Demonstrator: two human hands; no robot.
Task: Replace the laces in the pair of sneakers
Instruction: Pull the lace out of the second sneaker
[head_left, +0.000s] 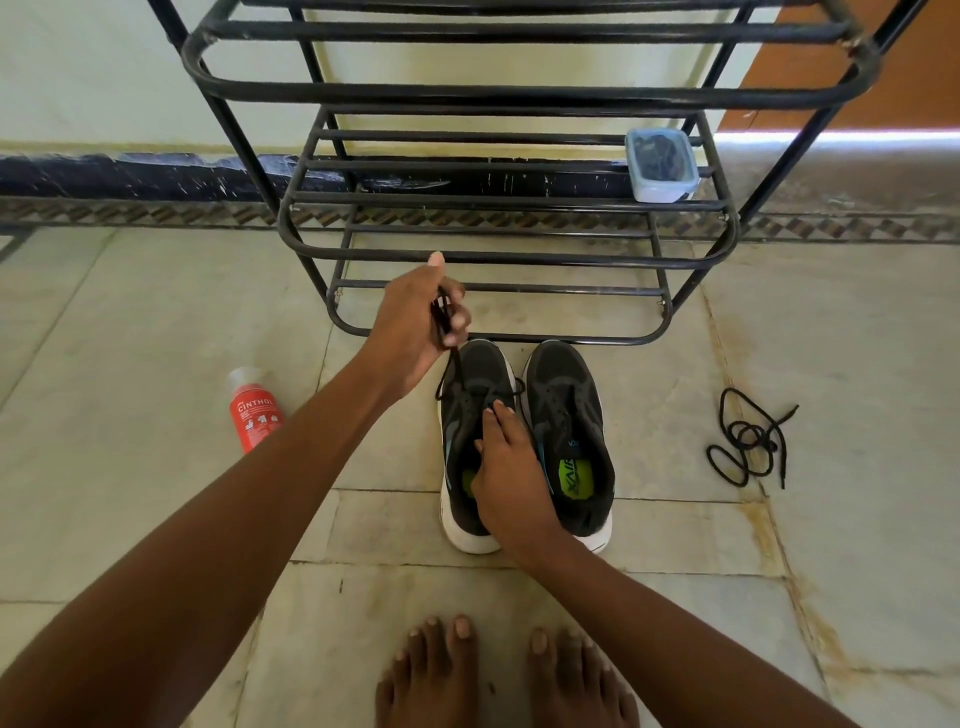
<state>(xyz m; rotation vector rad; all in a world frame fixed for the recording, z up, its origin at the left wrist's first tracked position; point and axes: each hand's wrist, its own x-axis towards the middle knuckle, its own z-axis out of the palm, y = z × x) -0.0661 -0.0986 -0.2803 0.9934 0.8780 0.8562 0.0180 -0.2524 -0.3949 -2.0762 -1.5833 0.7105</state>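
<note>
Sitting side by side in the middle of the frame are two black shoes with white soles, toes pointing up toward the rack. The left shoe (470, 447) has a black lace (453, 364) coming out of its front holes. The right shoe (569, 441) shows a green pad inside, and I see no lace on it.

The left hand (415, 327) is just above the left shoe. Its fingers are curled tight round the lace, which runs from the hand down to the shoe. The thumb sticks up.

The right hand (506, 467) rests on the left shoe. Its fingers lie straight on the tongue, and the palm covers the shoe's opening. It grips nothing.

A loose lace (748, 441) lies in a heap on the floor (156, 312), at the right of the frame, well apart from the shoes.

A red bottle (254, 410) with a clear cap lies on its side on the floor, left of the shoes.

A black metal rack (498, 208) stands just behind the shoes and fills the top of the frame. A small clear box (660, 166) with something dark inside sits on one of its lower shelves, at the upper right.

Two bare feet (504, 670) show at the bottom middle of the frame, toes pointing at the shoes.
</note>
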